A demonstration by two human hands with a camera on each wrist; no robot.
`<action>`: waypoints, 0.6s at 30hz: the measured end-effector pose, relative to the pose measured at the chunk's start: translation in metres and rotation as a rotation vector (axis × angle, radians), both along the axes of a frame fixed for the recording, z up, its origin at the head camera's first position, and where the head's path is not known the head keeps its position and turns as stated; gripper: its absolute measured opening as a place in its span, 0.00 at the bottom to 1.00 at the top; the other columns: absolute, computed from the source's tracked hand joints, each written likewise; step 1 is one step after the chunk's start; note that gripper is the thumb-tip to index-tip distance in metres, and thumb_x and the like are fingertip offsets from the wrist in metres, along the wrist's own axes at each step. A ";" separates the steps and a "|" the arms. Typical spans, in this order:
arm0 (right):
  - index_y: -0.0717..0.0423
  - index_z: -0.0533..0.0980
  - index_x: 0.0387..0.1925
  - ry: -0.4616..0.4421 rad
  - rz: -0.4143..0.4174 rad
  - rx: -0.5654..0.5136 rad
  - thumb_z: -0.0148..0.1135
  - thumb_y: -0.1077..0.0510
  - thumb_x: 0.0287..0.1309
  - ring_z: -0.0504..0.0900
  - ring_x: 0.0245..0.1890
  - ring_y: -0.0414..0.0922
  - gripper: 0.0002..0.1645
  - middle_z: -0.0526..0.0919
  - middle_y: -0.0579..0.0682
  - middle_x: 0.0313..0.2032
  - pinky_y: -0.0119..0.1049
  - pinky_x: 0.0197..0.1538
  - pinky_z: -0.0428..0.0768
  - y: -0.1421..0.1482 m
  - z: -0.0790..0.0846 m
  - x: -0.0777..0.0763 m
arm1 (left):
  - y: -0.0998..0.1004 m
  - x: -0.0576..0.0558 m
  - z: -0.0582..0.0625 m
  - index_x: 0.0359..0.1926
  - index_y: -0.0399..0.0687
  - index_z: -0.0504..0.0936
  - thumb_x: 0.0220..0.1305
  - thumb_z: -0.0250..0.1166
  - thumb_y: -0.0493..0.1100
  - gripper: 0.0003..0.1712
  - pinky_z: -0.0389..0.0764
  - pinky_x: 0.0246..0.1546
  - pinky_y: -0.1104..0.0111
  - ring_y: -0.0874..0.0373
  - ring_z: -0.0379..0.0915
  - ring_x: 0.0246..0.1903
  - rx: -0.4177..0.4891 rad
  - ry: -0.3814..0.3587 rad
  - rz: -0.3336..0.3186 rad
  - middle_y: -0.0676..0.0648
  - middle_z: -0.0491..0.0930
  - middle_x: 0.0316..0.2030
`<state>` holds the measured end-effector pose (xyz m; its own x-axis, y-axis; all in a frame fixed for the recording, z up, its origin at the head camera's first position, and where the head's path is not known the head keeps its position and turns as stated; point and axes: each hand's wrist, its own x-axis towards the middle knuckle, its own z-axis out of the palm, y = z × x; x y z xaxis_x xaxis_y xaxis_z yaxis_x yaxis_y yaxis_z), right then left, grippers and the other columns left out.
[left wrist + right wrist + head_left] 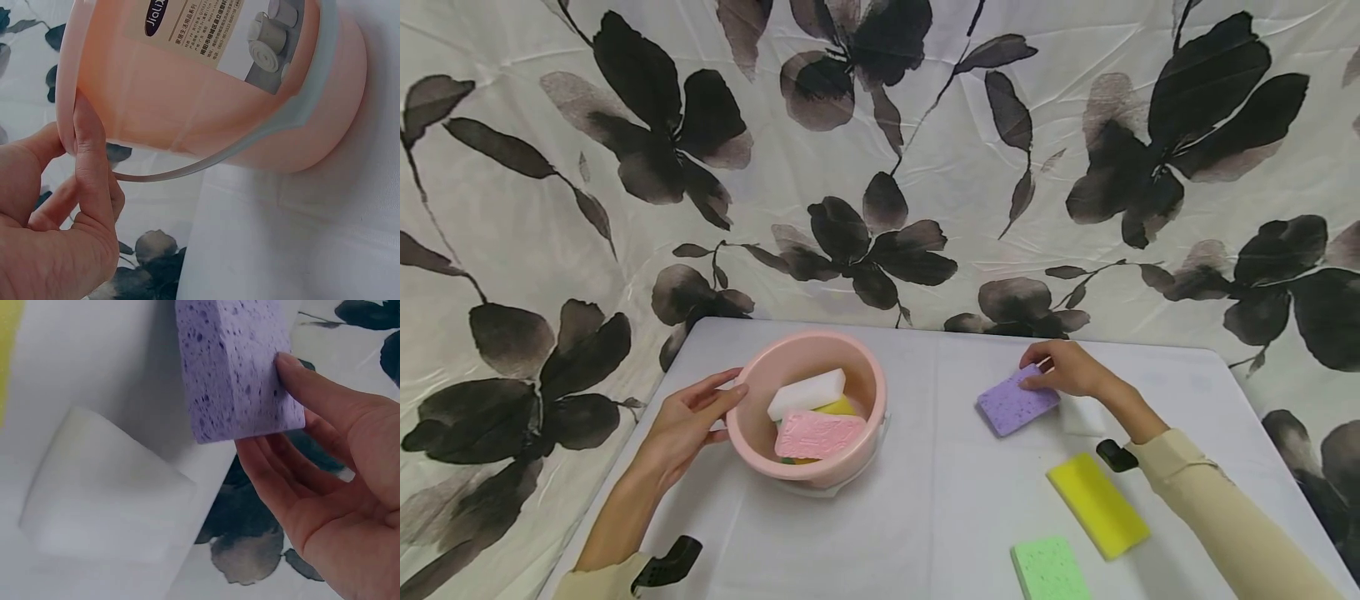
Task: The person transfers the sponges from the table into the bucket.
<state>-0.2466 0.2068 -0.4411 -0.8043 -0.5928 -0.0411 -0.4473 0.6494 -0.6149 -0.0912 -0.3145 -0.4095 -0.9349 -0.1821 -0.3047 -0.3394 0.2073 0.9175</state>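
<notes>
A pink bucket point(806, 478) stands on the left part of the table, with a white block point(808, 393), a pink sponge point(820, 435) and some yellow inside it. My left hand point(688, 425) pinches its rim from the left; in the left wrist view, thumb and fingers lie at the rim above the pale handle point(275, 125). Toward the table's back right, my right hand point(1063, 369) grips a purple sponge point(1017, 403) by its right end. The right wrist view shows the thumb on one face of this porous sponge and the other fingers behind it.
Just under my right hand lies a white block point(106, 487), partly hidden in the head view. A yellow sponge point(1099, 506) and a light green sponge point(1051, 570) lie nearer me on the white table point(917, 533). Floral cloth point(880, 150) hangs behind.
</notes>
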 end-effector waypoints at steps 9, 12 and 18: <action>0.68 0.85 0.45 -0.097 0.123 0.042 0.73 0.62 0.60 0.86 0.44 0.54 0.14 0.88 0.57 0.43 0.47 0.49 0.86 0.007 0.022 0.000 | 0.001 0.000 0.000 0.77 0.47 0.65 0.69 0.68 0.56 0.42 0.87 0.41 0.69 0.67 0.82 0.40 -0.013 0.001 0.000 0.54 0.82 0.46; 0.67 0.85 0.46 -0.136 0.144 0.043 0.72 0.62 0.60 0.86 0.44 0.52 0.15 0.88 0.54 0.42 0.40 0.47 0.86 0.008 0.027 0.001 | 0.001 0.000 0.000 0.77 0.47 0.65 0.69 0.68 0.56 0.42 0.87 0.41 0.70 0.68 0.81 0.40 -0.017 0.002 0.001 0.54 0.82 0.45; 0.70 0.83 0.48 -0.184 0.152 0.023 0.72 0.62 0.61 0.85 0.43 0.50 0.17 0.88 0.54 0.42 0.33 0.44 0.85 0.010 0.033 0.004 | 0.000 -0.001 0.000 0.77 0.47 0.64 0.70 0.68 0.56 0.42 0.87 0.40 0.70 0.68 0.81 0.40 -0.018 0.000 -0.006 0.55 0.82 0.44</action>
<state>-0.2424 0.2173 -0.4079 -0.6837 -0.7036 -0.1937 -0.4223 0.5979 -0.6813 -0.0918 -0.3148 -0.4097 -0.9359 -0.1818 -0.3017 -0.3384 0.2260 0.9135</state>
